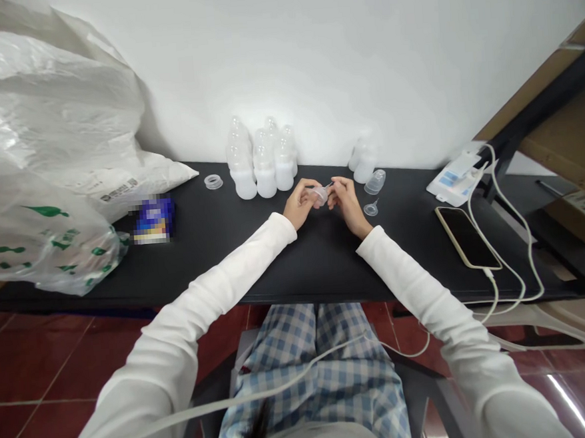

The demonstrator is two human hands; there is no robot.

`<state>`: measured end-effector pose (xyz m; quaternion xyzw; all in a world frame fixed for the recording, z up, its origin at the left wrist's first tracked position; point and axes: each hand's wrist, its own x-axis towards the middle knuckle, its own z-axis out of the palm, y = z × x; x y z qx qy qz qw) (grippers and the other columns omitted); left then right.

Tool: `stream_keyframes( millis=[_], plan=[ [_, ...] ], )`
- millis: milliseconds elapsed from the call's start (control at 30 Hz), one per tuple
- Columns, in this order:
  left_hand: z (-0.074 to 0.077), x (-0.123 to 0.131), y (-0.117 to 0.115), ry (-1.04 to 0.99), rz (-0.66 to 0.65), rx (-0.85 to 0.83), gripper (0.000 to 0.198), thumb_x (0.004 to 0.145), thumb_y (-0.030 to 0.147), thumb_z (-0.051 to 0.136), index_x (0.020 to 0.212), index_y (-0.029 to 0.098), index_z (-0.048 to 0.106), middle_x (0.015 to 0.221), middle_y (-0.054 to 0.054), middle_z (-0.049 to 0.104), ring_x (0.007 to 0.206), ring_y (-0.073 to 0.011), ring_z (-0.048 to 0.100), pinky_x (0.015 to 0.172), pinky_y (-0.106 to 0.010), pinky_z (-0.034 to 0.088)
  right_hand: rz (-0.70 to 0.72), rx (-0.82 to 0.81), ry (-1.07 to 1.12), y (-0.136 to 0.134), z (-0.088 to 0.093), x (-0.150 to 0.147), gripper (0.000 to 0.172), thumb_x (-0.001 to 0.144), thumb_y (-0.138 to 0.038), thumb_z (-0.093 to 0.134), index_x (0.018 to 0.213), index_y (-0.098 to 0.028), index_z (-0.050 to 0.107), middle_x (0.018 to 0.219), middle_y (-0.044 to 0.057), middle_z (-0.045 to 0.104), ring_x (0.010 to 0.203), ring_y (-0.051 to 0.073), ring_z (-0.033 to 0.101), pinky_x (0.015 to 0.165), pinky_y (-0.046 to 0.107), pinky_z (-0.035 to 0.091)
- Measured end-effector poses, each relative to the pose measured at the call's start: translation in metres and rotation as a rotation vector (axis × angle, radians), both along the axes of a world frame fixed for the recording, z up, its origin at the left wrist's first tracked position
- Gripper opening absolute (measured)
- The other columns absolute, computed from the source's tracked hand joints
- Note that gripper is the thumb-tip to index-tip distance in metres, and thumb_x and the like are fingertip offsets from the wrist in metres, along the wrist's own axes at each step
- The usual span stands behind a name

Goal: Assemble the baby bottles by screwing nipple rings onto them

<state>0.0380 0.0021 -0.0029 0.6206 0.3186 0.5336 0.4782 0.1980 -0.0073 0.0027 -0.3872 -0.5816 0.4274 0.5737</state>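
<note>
Both hands meet above the middle of the black table (214, 251). My left hand (300, 204) is closed around a small clear silicone teat (321, 194). My right hand (345, 198) pinches the same teat from the other side. Another clear teat (371, 208) lies on the table just right of my right hand, with a clear cap (375, 181) behind it. A cluster of several white capped baby bottles (263, 161) stands upright at the back by the wall. A further bottle (363, 160) sits to the right. A clear ring (213, 182) lies left of the cluster.
Big plastic bags (43, 169) fill the table's left end, with a blue packet (155, 218) beside them. A phone (467, 237) on a white cable and a white box (455, 181) lie at the right. A wooden shelf unit (561, 127) stands further right.
</note>
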Motion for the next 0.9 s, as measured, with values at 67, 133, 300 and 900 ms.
stream_keyframes(
  millis=[67,133,300,900],
  plan=[
    [0.001,0.0,0.0,0.002,-0.011,0.033,0.037,0.084,0.052,0.07,0.101,0.022,0.056,0.107,-0.005,0.065,0.07,-0.008,0.061,0.072,-0.026,0.056,0.022,-0.039,-0.04,0.001,0.002,0.003,0.057,0.076,-0.077,0.066,0.101,-0.026,0.06,0.083,-0.002,0.061,0.065,0.011,0.055,0.056,0.026,0.047],
    [0.001,0.001,-0.001,-0.001,-0.007,0.066,0.034,0.084,0.047,0.071,0.102,0.022,0.056,0.115,-0.006,0.061,0.075,-0.0092,0.062,0.076,-0.027,0.057,0.046,-0.033,-0.1,0.001,0.006,0.004,0.053,0.075,-0.074,0.07,0.093,-0.024,0.064,0.084,-0.001,0.062,0.068,0.011,0.055,0.058,0.026,0.046],
    [-0.004,0.007,0.002,-0.034,0.018,0.023,0.032,0.089,0.03,0.061,0.117,0.025,0.046,0.111,-0.004,0.06,0.083,-0.0108,0.067,0.078,-0.029,0.058,-0.122,0.13,-0.185,-0.004,0.021,0.007,0.045,0.079,-0.066,0.071,0.087,-0.023,0.061,0.088,0.002,0.063,0.071,0.013,0.053,0.064,0.029,0.046],
    [0.013,0.165,0.09,0.269,0.234,-0.021,0.048,0.08,0.036,0.08,0.11,0.018,0.047,0.124,-0.02,0.059,0.127,-0.0322,0.055,0.112,-0.049,0.038,-1.215,0.48,-0.41,0.005,0.04,0.07,0.04,0.1,-0.059,0.041,0.107,-0.022,0.055,0.107,0.01,0.051,0.1,0.025,0.057,0.094,0.054,0.049]
  ],
)
